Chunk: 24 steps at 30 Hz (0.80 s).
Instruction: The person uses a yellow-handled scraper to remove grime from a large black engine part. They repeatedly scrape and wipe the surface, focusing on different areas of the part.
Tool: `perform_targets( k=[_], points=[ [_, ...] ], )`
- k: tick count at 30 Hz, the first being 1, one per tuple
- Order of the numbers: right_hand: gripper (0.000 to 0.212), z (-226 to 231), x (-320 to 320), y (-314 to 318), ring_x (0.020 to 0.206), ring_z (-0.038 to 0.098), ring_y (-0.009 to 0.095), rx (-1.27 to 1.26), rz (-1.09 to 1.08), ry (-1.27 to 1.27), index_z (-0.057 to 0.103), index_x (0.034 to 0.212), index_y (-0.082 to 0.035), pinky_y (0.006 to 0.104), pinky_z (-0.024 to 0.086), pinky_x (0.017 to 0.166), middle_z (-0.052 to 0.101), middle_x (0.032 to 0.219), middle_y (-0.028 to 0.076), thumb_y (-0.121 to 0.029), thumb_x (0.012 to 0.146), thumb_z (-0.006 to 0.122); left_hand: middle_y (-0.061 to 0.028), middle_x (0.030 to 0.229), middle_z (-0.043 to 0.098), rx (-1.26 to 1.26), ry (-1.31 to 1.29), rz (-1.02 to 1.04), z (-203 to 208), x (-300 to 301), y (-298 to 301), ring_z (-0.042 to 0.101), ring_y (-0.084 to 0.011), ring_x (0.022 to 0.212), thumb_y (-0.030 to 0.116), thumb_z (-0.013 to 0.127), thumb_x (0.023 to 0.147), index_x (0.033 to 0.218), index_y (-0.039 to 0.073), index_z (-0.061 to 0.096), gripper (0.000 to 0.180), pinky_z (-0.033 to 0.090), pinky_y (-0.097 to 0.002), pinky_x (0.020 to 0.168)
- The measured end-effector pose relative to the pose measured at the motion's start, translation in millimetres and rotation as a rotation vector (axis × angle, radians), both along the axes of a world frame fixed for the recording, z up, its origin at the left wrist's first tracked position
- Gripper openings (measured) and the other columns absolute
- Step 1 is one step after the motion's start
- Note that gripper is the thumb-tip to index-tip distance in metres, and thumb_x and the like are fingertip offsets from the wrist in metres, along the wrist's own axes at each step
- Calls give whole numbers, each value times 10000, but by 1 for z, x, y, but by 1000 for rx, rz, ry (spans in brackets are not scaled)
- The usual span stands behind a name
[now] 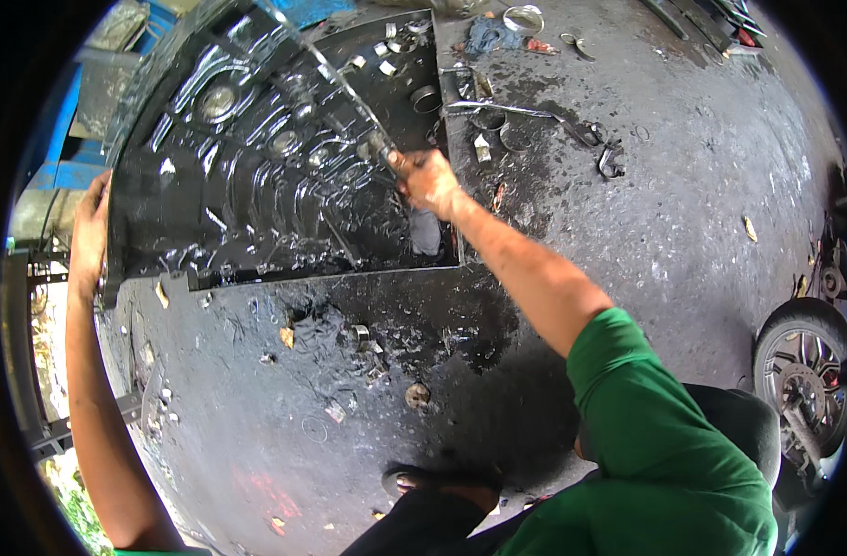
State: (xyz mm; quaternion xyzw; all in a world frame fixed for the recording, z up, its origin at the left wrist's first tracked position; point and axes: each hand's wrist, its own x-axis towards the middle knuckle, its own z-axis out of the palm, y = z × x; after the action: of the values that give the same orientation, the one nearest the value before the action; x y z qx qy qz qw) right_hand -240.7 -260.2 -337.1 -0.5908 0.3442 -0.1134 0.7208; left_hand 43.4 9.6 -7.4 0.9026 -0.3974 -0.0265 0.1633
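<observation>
A large black ribbed panel (256,199), glossy and wet-looking, leans over a shallow black tray (451,218) at the upper left. My left hand (90,227) is wrapped over the panel's left edge. At the panel's right edge, my right hand (428,181) is closed, its fingers around the edge and slightly blurred. Just below that hand hangs or lies a grey flat piece (425,232) that I cannot identify. Several metal rings and small parts sit in the tray's far end, among them a ring (425,99). What lies beneath the panel is hidden.
The dark floor (646,259) is oily and littered. A metal bar (502,108) and a bent metal part (611,159) lie right of the tray. A round metal piece (418,396) lies nearer. A wheel with tyre (803,366) stands at right. Blue structures (66,125) stand at left.
</observation>
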Motion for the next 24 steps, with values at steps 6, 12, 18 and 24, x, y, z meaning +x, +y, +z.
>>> perform_targets(
  k=[6,12,18,24],
  points=[
    [330,-2,1,38,443,345,82,641,-137,-311,542,935,-58,251,256,384,451,624,-3,-381,994,580,-135,1170,639,26,19,-5,2,-10,-2,576,-158,1030,394,455,1038,1327,-9,530,501,459,-286,913],
    [373,17,25,46,457,324,100,938,-314,-504,529,1011,-85,255,270,423,457,638,1,-442,1041,427,-150,1218,632,33,-2,59,2,-9,0,578,-182,1093,388,464,1032,1343,8,527,495,435,-299,976],
    [439,25,10,49,477,296,57,1222,-198,-565,548,1133,-62,216,270,430,449,674,-22,-462,1048,388,-149,1231,627,-12,33,53,1,-12,-1,570,-184,1109,388,493,1023,1341,3,527,501,431,-304,985],
    [417,31,-1,51,485,310,52,1073,-174,-448,549,1154,-72,219,281,444,436,695,-19,-450,1046,410,-165,1249,621,-26,-31,42,1,-18,-1,571,-198,1130,390,508,1017,1344,7,526,504,429,-311,995]
  ],
)
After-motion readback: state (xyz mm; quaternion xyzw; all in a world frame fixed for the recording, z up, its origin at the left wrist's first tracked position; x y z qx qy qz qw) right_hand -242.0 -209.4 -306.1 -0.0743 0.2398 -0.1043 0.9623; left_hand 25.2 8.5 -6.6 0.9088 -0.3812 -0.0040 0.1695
